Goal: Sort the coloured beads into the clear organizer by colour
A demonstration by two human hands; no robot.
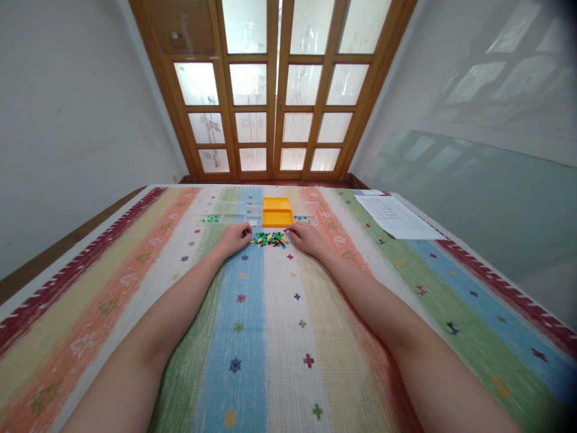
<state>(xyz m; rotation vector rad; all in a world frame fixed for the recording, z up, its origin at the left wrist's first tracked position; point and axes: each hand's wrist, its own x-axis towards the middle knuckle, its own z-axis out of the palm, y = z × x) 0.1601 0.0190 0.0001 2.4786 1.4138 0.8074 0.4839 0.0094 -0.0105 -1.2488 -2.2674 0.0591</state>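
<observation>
A small pile of colourful little pieces (270, 239), green, blue, yellow, red and white, lies on the striped cloth between my hands. My left hand (234, 239) rests at the pile's left edge, its fingers curled together; whatever they may hold is too small to make out. At the right edge, the fingertips of my right hand (305, 237) are pinched together, and their contents cannot be made out either. Just behind the pile stands an open yellow box (278, 204). Green pieces (211, 219) sit in a clear tray on the left, and blue pieces (303, 218) in another on the right.
A striped, patterned tablecloth (282, 337) covers the table. White printed sheets (396, 216) lie at the far right. Beyond the table's far edge are wooden doors with glass panes (250, 128), and a glass sheet (473, 198) leans along the right wall.
</observation>
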